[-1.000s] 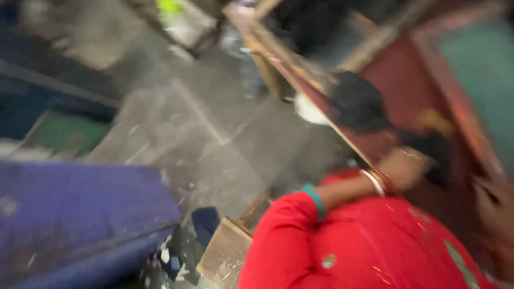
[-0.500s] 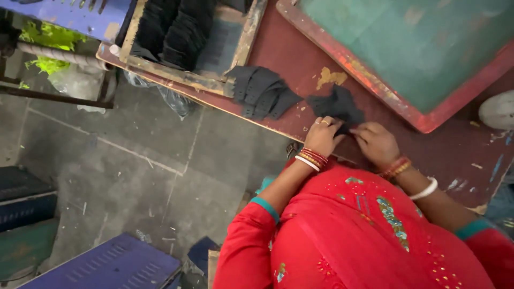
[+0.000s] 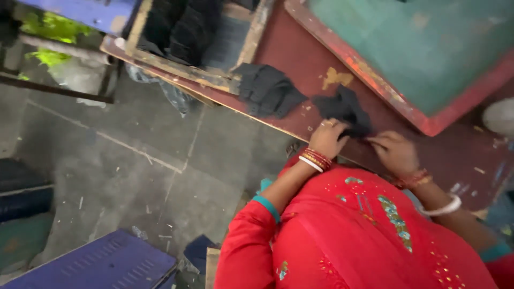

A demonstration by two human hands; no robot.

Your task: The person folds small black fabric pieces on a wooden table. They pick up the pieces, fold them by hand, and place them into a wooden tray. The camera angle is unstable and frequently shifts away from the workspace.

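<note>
A small black cloth piece (image 3: pixel 342 109) lies on the dark red table (image 3: pixel 300 53), near its front edge. My left hand (image 3: pixel 326 138), with bangles at the wrist, pinches the cloth's near edge. My right hand (image 3: pixel 395 152) rests flat on the table just right of it, fingertips touching the cloth's lower corner. A second crumpled black cloth (image 3: pixel 267 91) lies to the left, apart from both hands. My red sleeves and red embroidered garment fill the lower right.
A wooden tray (image 3: pixel 243 51) holding several dark cloth pieces stands at the table's back left. A red-framed green board (image 3: pixel 428 59) lies at the right. Below are a grey concrete floor (image 3: pixel 134 160), a blue metal box (image 3: pixel 101 265) and a white object (image 3: pixel 500 115).
The view has swung from the blurred floor up to the table. Both hands have stayed on the black cloth piece for the last half second, shifting only slightly.
</note>
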